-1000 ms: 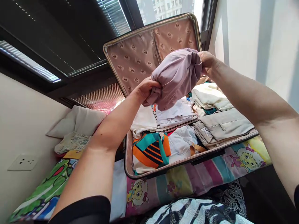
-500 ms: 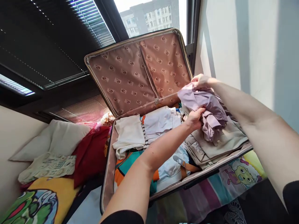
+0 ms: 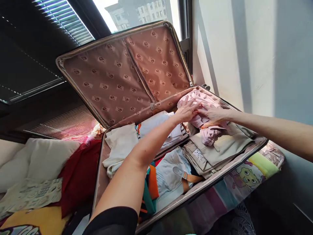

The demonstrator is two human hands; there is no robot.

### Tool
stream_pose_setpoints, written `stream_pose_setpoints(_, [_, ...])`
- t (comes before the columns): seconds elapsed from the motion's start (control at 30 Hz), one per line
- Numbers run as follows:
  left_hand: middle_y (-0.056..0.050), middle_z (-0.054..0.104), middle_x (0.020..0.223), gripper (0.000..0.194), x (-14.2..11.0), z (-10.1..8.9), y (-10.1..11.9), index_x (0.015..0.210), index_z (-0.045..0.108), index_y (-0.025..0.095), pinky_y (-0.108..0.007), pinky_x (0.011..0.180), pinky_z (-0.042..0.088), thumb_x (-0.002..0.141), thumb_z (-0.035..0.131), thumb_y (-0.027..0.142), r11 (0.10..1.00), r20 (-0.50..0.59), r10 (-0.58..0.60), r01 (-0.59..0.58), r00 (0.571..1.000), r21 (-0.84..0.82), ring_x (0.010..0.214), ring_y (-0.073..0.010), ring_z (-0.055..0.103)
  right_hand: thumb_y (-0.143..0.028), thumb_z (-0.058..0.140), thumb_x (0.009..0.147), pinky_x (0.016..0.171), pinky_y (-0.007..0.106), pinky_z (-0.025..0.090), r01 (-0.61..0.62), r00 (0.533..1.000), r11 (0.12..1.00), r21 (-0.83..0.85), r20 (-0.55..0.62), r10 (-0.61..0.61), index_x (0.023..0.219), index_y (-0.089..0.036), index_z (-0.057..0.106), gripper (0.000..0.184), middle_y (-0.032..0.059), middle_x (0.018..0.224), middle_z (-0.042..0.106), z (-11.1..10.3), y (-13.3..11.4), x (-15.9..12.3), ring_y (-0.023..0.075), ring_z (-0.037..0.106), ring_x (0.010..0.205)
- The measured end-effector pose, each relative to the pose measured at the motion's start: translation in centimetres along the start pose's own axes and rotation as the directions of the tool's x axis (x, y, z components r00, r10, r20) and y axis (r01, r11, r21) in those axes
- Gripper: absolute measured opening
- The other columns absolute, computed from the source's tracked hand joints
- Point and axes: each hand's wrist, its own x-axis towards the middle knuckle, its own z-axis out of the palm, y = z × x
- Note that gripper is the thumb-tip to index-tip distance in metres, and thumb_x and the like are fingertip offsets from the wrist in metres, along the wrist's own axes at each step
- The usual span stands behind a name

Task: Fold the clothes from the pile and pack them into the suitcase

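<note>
An open suitcase (image 3: 97,195) lies with its patterned pink-lined lid (image 3: 117,75) raised at the back. In its far right corner is a crumpled pale pink garment (image 3: 195,96). Both of my hands lie on top of it, palms down: my left hand (image 3: 187,111) with fingers spread, my right hand (image 3: 212,115) with fingers stretched out beside it. Folded beige trousers (image 3: 230,143) are under the garment's near end. White folded clothes (image 3: 156,125) and a cream garment (image 3: 123,138) fill the far left side. My left forearm hides part of the middle.
An orange strap with a grey buckle (image 3: 181,172) rests across a light blue garment (image 3: 168,169) at the front. Left of the suitcase are pillows (image 3: 49,156), a dark red cloth (image 3: 80,176) and a yellow cloth (image 3: 46,218). A wall (image 3: 256,58) rises at right.
The pink garment, held up before between both hands, now lies down in the suitcase's far right corner. My hands have let go and rest flat on it. The view has shifted right.
</note>
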Motion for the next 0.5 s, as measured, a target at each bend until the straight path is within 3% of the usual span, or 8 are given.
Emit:
stream_pose_setpoints(0.1, [-0.008, 0.02, 0.187, 0.071, 3.3, 2.9, -0.7, 0.178, 0.03, 0.03, -0.066, 0.137, 0.01, 0.112, 0.041, 0.052, 0.999, 0.185, -0.031, 0.03, 0.982, 0.012, 0.173, -0.0421, 0.01, -0.043, 0.077, 0.091, 0.125, 0.069, 0.039, -0.132, 0.988, 0.99, 0.041, 0.091, 0.128, 0.16, -0.03, 0.062, 0.071, 0.0191, 0.174, 0.044, 1.5, 0.4, 0.7, 0.0474, 0.048, 0.154])
stream_pose_setpoints(0.2, [-0.009, 0.016, 0.188, 0.077, 4.5, 4.2, -1.1, 0.18, 0.022, 0.029, -0.069, 0.136, 0.007, 0.111, 0.041, 0.055, 0.999, 0.208, -0.048, 0.046, 0.977, 0.014, 0.173, -0.0427, 0.01, -0.033, 0.053, 0.106, 0.129, 0.073, 0.027, -0.22, 0.975, 0.974, 0.054, -0.029, 0.221, 0.157, -0.034, 0.063, 0.052, 0.0152, 0.173, 0.047, 2.7, 0.4, 1.7, 0.0425, 0.043, 0.159])
stream_pose_setpoints(0.3, [-0.011, 0.016, 0.188, 0.077, 4.1, 3.3, -0.3, 0.179, 0.027, 0.025, -0.069, 0.137, 0.011, 0.109, 0.049, 0.051, 0.997, 0.209, -0.058, 0.066, 0.976, -0.033, 0.173, -0.0418, 0.014, -0.03, 0.052, 0.104, 0.128, 0.076, 0.025, -0.205, 0.978, 0.978, 0.034, -0.038, 0.206, 0.154, -0.032, 0.065, 0.052, 0.0152, 0.17, 0.052, 3.0, 0.4, 1.0, 0.0425, 0.042, 0.159])
stream_pose_setpoints(0.4, [-0.016, 0.029, 0.183, 0.072, 2.1, 1.4, 2.4, 0.171, 0.046, 0.021, -0.065, 0.137, 0.019, 0.104, 0.066, 0.039, 0.985, 0.209, -0.096, 0.123, 0.973, -0.119, 0.169, -0.0415, 0.027, -0.024, 0.05, 0.1, 0.124, 0.078, 0.025, -0.216, 0.973, 0.973, 0.078, -0.064, 0.221, 0.144, -0.026, 0.074, 0.05, 0.0233, 0.171, 0.047, 2.4, -0.4, -1.3, 0.0475, 0.039, 0.16])
stream_pose_setpoints(0.43, [-0.018, 0.037, 0.18, 0.069, 1.1, 0.8, 3.3, 0.164, 0.056, 0.02, -0.063, 0.136, 0.023, 0.1, 0.074, 0.035, 0.98, 0.2, -0.095, 0.126, 0.975, -0.151, 0.168, -0.0416, 0.032, -0.022, 0.05, 0.098, 0.125, 0.075, 0.024, -0.243, 0.961, 0.959, 0.143, -0.098, 0.258, 0.137, -0.025, 0.078, 0.048, 0.0261, 0.17, 0.046, 2.3, -0.9, -1.8, 0.0469, 0.039, 0.161])
stream_pose_setpoints(0.5, [-0.017, 0.05, 0.172, 0.06, -1.7, -0.5, 4.2, 0.146, 0.073, 0.021, -0.054, 0.134, 0.032, 0.089, 0.089, 0.03, 0.981, 0.069, 0.005, 0.009, 0.998, -0.192, 0.166, -0.0405, 0.036, -0.025, 0.057, 0.097, 0.124, 0.068, 0.03, -0.322, 0.885, 0.879, 0.351, -0.218, 0.411, 0.126, -0.03, 0.081, 0.038, 0.0271, 0.169, 0.047, 2.3, -2.9, -1.4, 0.0409, 0.041, 0.161])
